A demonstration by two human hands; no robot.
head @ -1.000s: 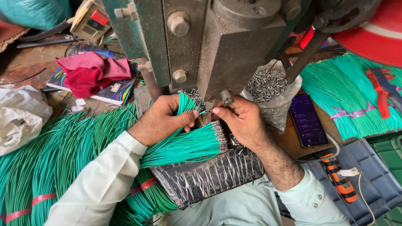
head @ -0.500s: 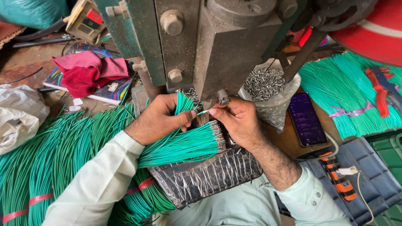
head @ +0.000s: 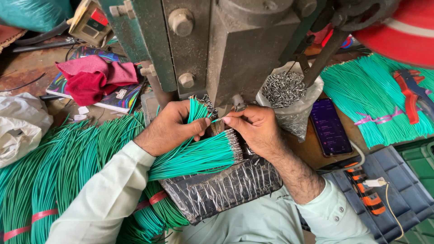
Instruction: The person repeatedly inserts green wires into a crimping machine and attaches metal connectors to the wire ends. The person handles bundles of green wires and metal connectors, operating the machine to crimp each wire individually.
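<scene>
— The hands?
— Left hand (head: 169, 129) is clenched round a fan of green wires (head: 194, 156); right hand (head: 255, 129) pinches one wire (head: 217, 120) — under the press (head: 235, 49).
— Their look?
— Thin, metal-tipped.

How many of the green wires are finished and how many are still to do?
Done: the fanned wires with metal tips lying on the black wrapped block. In hand: the left hand grips a green bundle; the right hand pinches one wire beneath the press. Left: big piles of green wire and a bag of metal terminals.
</scene>
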